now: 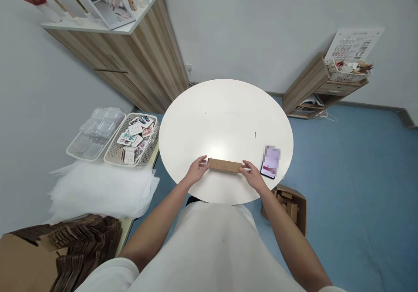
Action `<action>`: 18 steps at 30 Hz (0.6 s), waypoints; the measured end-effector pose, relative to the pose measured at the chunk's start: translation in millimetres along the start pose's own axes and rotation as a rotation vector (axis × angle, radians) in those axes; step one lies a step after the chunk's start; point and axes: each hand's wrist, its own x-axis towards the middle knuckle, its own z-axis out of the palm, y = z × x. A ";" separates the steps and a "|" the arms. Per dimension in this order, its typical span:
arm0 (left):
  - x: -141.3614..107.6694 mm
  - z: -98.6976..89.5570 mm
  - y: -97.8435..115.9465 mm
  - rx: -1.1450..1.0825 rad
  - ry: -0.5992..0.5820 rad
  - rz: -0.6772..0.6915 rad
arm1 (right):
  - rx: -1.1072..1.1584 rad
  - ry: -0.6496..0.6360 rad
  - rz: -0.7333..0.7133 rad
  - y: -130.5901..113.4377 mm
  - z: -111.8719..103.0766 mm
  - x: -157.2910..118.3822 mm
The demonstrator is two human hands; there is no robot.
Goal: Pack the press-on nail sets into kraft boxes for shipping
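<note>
A long, narrow brown cardboard box point(225, 165) lies near the front edge of the round white table point(225, 109), and it looks closed. My left hand point(197, 169) grips its left end with curled fingers. At the right end, my right hand point(251, 172) holds the box between thumb and fingers. Just right of my right hand, a phone point(270, 163) with a lit, partly blurred screen lies on the table.
Left of the table are a basket of cards point(132, 139), a tray of clear packaging point(98, 133), white sheets point(104, 189) and stacked flat cardboard point(81, 248). A carton of small boxes point(300, 209) stands on the floor at right. Wooden cabinets point(156, 43) stand behind.
</note>
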 end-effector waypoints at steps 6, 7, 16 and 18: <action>2.2 1.2 -1.3 -0.082 -0.072 0.111 | 0.027 -0.028 -0.041 0.3 1.6 -0.7; 0.8 2.0 -2.5 -0.078 -0.055 0.122 | 0.050 -0.029 -0.061 1.4 2.6 -1.5; -22.0 20.8 -29.5 -0.069 0.053 0.027 | 0.206 0.019 -0.036 31.2 35.3 -24.7; -25.8 22.9 -35.1 -0.032 0.088 -0.004 | 0.192 0.046 -0.022 37.0 45.2 -33.2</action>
